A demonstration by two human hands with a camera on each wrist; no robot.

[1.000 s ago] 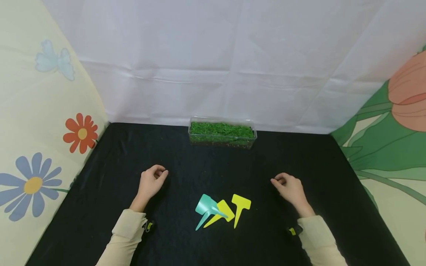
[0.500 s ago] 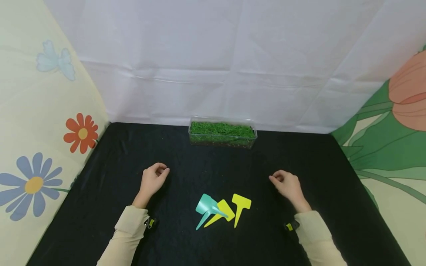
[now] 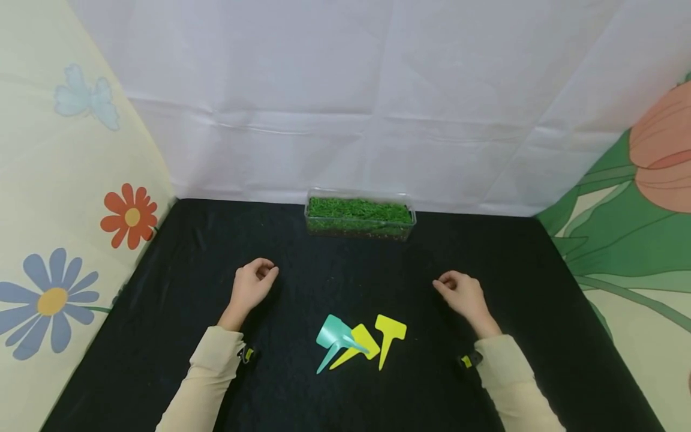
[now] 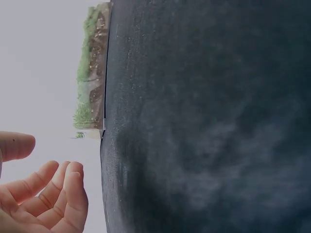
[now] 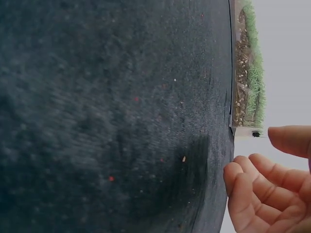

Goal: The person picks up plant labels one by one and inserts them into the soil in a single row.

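Observation:
My left hand [image 3: 254, 285] hovers over the black cloth [image 3: 178, 282] at the left, fingers loosely curled and holding nothing; the left wrist view shows its fingers [image 4: 46, 196] empty. My right hand [image 3: 459, 292] mirrors it on the right, also loosely curled and empty, its fingers [image 5: 265, 194] bare in the right wrist view. Between the hands, nearer to me, lie three plastic plant labels: a teal one [image 3: 332, 338], a yellow one [image 3: 360, 347] partly under it, and another yellow one [image 3: 388, 334]. A clear box of green moss [image 3: 360, 215] stands at the back.
A white sheet [image 3: 345, 102] forms the back wall. A flower-printed cloth [image 3: 59, 210] rises on the left, and a green and orange printed cloth [image 3: 637, 204] on the right. The moss box [image 4: 92, 80] also shows in both wrist views [image 5: 248, 73].
Both hands have crept a little forward, away from me and toward the moss box. The three labels and the box lie as before.

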